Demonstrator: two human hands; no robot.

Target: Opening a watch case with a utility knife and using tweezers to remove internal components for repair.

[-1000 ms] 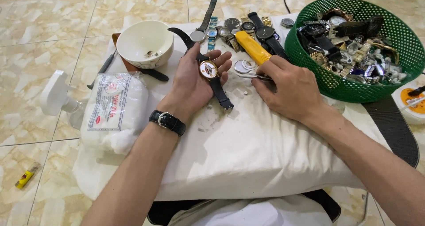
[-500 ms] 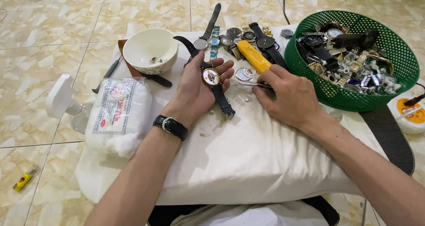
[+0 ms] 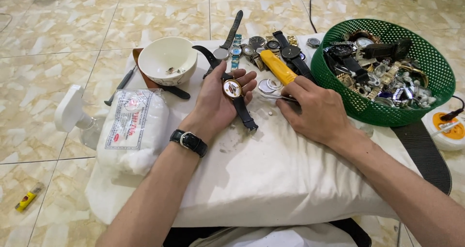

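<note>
Head view: at frame centre the left hand (image 3: 220, 99) lies palm-up, fingers spread, cradling a black-strapped wristwatch (image 3: 233, 88); just right, the right hand (image 3: 315, 112) pinches tweezers (image 3: 277, 97) on the white pillow (image 3: 271, 179).

Bowl (image 3: 167, 58) left, basket (image 3: 436, 58) right, watches (image 3: 271, 46) btwn, on pillow (image 3: 290, 179).

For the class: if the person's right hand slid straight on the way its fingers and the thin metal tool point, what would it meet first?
The right hand points left with thin metal tweezers. First in line is probably the black-strapped wristwatch with the open round case lying in the open left hand; depth is uncertain.
</note>
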